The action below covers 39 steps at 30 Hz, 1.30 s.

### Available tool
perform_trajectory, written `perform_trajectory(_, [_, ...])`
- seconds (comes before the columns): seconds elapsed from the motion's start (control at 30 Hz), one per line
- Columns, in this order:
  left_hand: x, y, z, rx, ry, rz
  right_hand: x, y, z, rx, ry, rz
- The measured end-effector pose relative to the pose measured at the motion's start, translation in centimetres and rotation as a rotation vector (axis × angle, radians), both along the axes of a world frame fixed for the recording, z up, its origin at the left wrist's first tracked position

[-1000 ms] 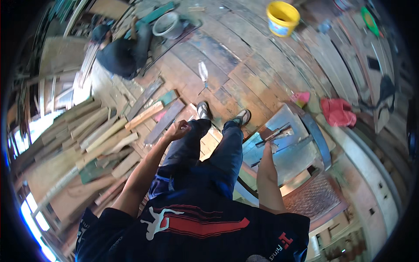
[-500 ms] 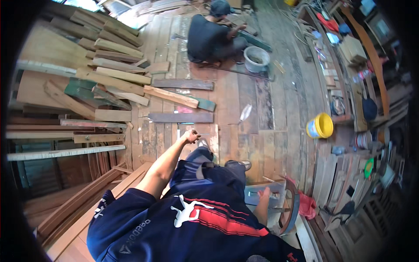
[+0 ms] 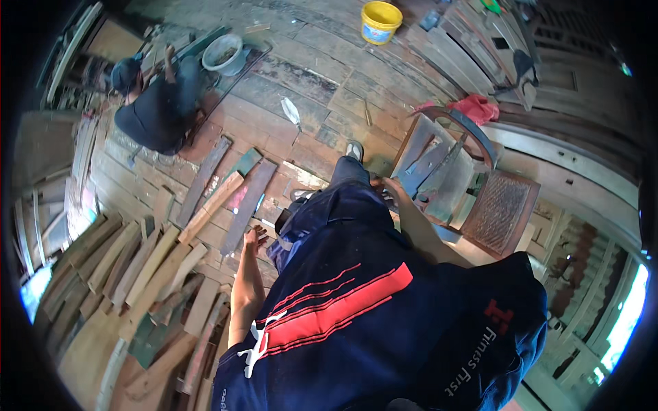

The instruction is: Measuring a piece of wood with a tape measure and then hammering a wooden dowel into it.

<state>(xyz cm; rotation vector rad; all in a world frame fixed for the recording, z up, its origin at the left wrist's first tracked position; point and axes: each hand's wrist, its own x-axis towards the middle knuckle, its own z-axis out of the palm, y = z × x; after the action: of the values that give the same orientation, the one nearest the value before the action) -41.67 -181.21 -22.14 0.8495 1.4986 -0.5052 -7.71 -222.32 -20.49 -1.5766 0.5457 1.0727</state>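
My left hand (image 3: 255,238) hangs beside my leg, fingers loosely apart and nothing in them. Near it, a dark plank (image 3: 251,205) lies on the floor. My right hand (image 3: 389,188) is low in front of my body, close to the side of a wooden chair (image 3: 504,212) with a woven panel and a curved arm. Its fingers are partly in shadow, look loosely spread, and no held thing shows. On the chair's seat lie several dark, flat tools or pieces, one long and narrow like a saw blade (image 3: 449,161); their exact kinds are unclear.
A person (image 3: 156,116) sits on the floor at the far left beside a grey bucket (image 3: 223,53). Many loose boards (image 3: 147,264) lie at the left. A yellow bucket (image 3: 381,22) stands at the far side. A red cloth (image 3: 475,108) lies behind the chair.
My view has turned to the right, so the chair is now ahead on the right and the seated person at the far left. My right hand now shows at the chair's near side.
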Motion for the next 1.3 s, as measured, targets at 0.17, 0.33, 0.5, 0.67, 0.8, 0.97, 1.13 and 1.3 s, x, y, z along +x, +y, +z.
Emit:
perform_trajectory(0.17, [9.4,5.5,-0.8,0.086,-0.089,-0.208,0.1,-1.0,2.4,-0.394,0.033,-0.134])
perform_trajectory(0.33, [22.6,9.0,0.6,0.201,-0.351,-0.33,2.0,-1.8,-3.6,-0.393,0.057,-0.154])
perform_trajectory(0.5, [37.7,7.2,-1.4,0.313,-0.483,-0.424,8.1,1.5,-16.5,-0.58,-0.178,-0.026])
perform_trajectory(0.67, [47.8,-3.1,-8.5,0.039,-0.682,-0.48,16.9,1.8,-29.9,-0.625,-0.278,0.239])
perform_trajectory(0.8, [49.1,-10.4,-14.1,-0.122,-0.73,-0.62,22.0,6.3,-38.5,-0.682,-0.229,0.329])
perform_trajectory(0.97, [45.7,-12.2,-20.8,-0.153,-0.61,-0.692,25.2,12.4,-48.3,-0.795,-0.209,0.439])
perform_trajectory(1.13, [46.1,-9.0,-21.2,-0.02,-0.505,-0.901,29.7,12.5,-56.1,-1.075,-0.188,0.574])
perform_trajectory(1.3, [46.4,-7.5,-22.0,-0.062,-0.372,-1.01,29.9,11.0,-60.0,-1.244,-0.214,0.296])
